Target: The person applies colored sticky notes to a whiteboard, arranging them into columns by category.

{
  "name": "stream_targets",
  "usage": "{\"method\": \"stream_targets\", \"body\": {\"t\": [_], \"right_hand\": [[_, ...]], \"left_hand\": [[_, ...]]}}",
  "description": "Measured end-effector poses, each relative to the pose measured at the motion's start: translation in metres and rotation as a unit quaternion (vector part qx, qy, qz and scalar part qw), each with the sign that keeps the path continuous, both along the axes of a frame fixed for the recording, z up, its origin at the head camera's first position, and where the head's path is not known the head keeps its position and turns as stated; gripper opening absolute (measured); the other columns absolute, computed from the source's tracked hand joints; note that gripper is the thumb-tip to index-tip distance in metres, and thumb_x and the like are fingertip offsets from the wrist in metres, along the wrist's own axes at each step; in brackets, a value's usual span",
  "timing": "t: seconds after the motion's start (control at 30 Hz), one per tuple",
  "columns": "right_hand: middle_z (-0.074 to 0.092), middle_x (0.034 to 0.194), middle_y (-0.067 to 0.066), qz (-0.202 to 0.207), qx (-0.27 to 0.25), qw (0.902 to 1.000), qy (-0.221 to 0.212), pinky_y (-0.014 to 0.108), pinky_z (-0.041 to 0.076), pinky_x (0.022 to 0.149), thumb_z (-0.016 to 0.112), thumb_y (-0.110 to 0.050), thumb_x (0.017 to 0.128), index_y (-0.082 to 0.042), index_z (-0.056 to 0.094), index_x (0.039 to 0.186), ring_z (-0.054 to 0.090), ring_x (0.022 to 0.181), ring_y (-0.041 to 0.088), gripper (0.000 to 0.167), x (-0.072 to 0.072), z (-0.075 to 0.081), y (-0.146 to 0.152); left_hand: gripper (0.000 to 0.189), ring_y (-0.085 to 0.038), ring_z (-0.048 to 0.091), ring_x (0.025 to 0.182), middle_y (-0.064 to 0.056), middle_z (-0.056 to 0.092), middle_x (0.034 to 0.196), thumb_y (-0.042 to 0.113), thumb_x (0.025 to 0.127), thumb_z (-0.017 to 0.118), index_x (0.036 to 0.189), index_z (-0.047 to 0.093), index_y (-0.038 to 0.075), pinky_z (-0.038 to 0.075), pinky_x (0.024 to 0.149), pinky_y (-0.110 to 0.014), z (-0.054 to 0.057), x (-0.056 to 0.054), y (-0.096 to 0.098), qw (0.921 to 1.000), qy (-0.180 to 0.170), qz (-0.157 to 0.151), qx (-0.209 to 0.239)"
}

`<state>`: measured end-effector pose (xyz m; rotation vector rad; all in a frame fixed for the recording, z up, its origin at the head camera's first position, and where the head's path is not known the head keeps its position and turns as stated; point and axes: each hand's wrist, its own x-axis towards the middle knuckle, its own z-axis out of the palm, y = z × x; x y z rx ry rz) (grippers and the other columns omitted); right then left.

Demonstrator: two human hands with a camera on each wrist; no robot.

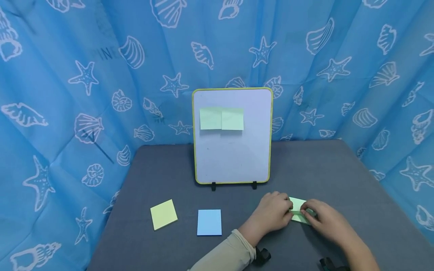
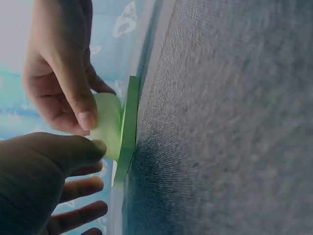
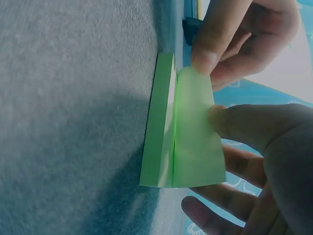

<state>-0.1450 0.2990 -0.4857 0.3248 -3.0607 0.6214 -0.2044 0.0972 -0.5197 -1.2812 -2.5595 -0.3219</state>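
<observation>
A pad of green sticky notes (image 1: 297,203) lies on the table at the right, its top sheet (image 3: 195,132) lifted and bent up from the stack. My left hand (image 1: 274,210) pinches one upper corner of that sheet between thumb and fingers. At the sheet's raised edge, the thumb of my right hand (image 1: 326,219) presses against its fingers behind, pinching it too. Seen from the left wrist, the green pad (image 2: 129,117) stays on the cloth while the sheet's lower edge still meets it.
Behind the hands stands a whiteboard (image 1: 234,158) with a yellow frame on black feet, bearing two green notes (image 1: 210,119) side by side. A yellow pad (image 1: 164,214) and a blue pad (image 1: 209,222) lie left on the grey table (image 1: 162,165). A shell-patterned blue curtain (image 1: 217,56) hangs behind.
</observation>
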Motion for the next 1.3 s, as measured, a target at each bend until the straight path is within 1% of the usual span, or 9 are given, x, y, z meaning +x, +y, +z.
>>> {"method": "stream_targets", "body": {"t": [0.2, 0.33, 0.5, 0.6, 0.77, 0.87, 0.93, 1.07, 1.3], "right_hand": [[0.071, 0.101, -0.010, 0.006, -0.006, 1.0000, -0.002, 0.033, 0.054, 0.070, 0.077, -0.026, 0.099, -0.021, 0.075, 0.100, 0.067, 0.087, 0.012, 0.006, 0.000, -0.002, -0.006], [0.071, 0.100, -0.010, 0.009, -0.008, 0.9999, 0.006, 0.035, 0.055, 0.072, 0.078, -0.027, 0.097, -0.020, 0.076, 0.098, 0.068, 0.090, 0.014, 0.007, -0.001, -0.001, -0.008], [0.072, 0.101, -0.009, 0.008, -0.015, 0.9998, 0.010, 0.034, 0.054, 0.070, 0.079, -0.023, 0.097, -0.020, 0.075, 0.097, 0.067, 0.088, 0.013, 0.005, -0.003, -0.001, -0.006], [0.072, 0.102, -0.008, 0.001, -0.012, 0.9999, 0.012, 0.032, 0.054, 0.070, 0.077, -0.024, 0.099, -0.019, 0.075, 0.097, 0.067, 0.088, 0.013, 0.005, -0.004, 0.000, -0.004], [0.073, 0.105, -0.004, -0.011, -0.002, 0.9997, 0.023, 0.036, 0.055, 0.072, 0.073, -0.025, 0.102, -0.018, 0.075, 0.099, 0.068, 0.092, 0.018, 0.008, -0.005, 0.002, 0.000], [0.073, 0.106, -0.002, -0.019, 0.000, 0.9995, 0.024, 0.039, 0.054, 0.072, 0.072, -0.024, 0.103, -0.017, 0.075, 0.099, 0.069, 0.092, 0.020, 0.008, -0.004, 0.003, 0.002], [0.073, 0.105, 0.000, -0.023, -0.001, 0.9994, 0.025, 0.041, 0.055, 0.074, 0.072, -0.023, 0.102, -0.017, 0.075, 0.100, 0.069, 0.093, 0.022, 0.007, -0.004, 0.004, 0.003], [0.073, 0.105, 0.002, -0.030, -0.004, 0.9993, 0.024, 0.043, 0.055, 0.074, 0.073, -0.021, 0.102, -0.016, 0.075, 0.100, 0.069, 0.093, 0.024, 0.005, -0.004, 0.004, 0.004], [0.072, 0.104, 0.003, -0.044, -0.015, 0.9988, 0.015, 0.044, 0.054, 0.073, 0.072, -0.020, 0.102, -0.015, 0.074, 0.102, 0.069, 0.093, 0.026, 0.005, -0.004, 0.002, 0.006]], "left_hand": [[0.015, -0.001, 0.045, 0.072, 0.015, 0.067, 0.097, 0.030, 0.106, 0.064, 0.099, 0.077, 0.033, 0.026, 0.060, -0.015, -0.001, -0.002, 0.000, 0.9999, 0.013, 0.001, 0.010], [0.014, -0.002, 0.041, 0.070, 0.015, 0.064, 0.093, 0.029, 0.106, 0.064, 0.102, 0.077, 0.032, 0.026, 0.058, -0.016, 0.000, -0.002, 0.001, 0.9999, 0.005, -0.002, 0.013], [0.020, -0.003, 0.061, 0.093, 0.011, 0.069, 0.117, 0.032, 0.107, 0.063, 0.122, 0.075, 0.028, 0.046, 0.072, -0.016, 0.005, 0.000, -0.001, 0.9999, -0.005, -0.010, 0.012], [0.026, -0.006, 0.065, 0.107, 0.007, 0.067, 0.131, 0.033, 0.106, 0.064, 0.130, 0.073, 0.027, 0.053, 0.082, -0.019, 0.006, 0.002, -0.003, 0.9996, 0.002, -0.021, 0.019], [0.017, -0.001, 0.052, 0.085, 0.008, 0.063, 0.115, 0.031, 0.106, 0.066, 0.120, 0.075, 0.027, 0.040, 0.070, -0.013, 0.008, 0.006, -0.005, 0.9986, 0.016, -0.043, 0.025], [0.014, -0.001, 0.038, 0.075, 0.011, 0.057, 0.103, 0.034, 0.106, 0.066, 0.114, 0.075, 0.028, 0.031, 0.063, -0.013, 0.009, 0.007, -0.005, 0.9985, 0.008, -0.052, 0.011], [0.014, 0.000, 0.036, 0.073, 0.012, 0.056, 0.101, 0.038, 0.106, 0.066, 0.112, 0.075, 0.030, 0.031, 0.061, -0.013, 0.009, 0.008, -0.005, 0.9984, -0.008, -0.056, -0.003], [0.015, 0.001, 0.040, 0.075, 0.014, 0.058, 0.103, 0.045, 0.104, 0.067, 0.108, 0.074, 0.032, 0.036, 0.062, -0.013, 0.010, 0.010, -0.005, 0.9967, -0.036, -0.064, -0.035], [0.016, -0.001, 0.051, 0.084, 0.013, 0.066, 0.110, 0.036, 0.107, 0.065, 0.105, 0.080, 0.030, 0.046, 0.073, -0.015, 0.008, 0.016, -0.002, 0.9939, -0.020, -0.072, -0.080]]}}
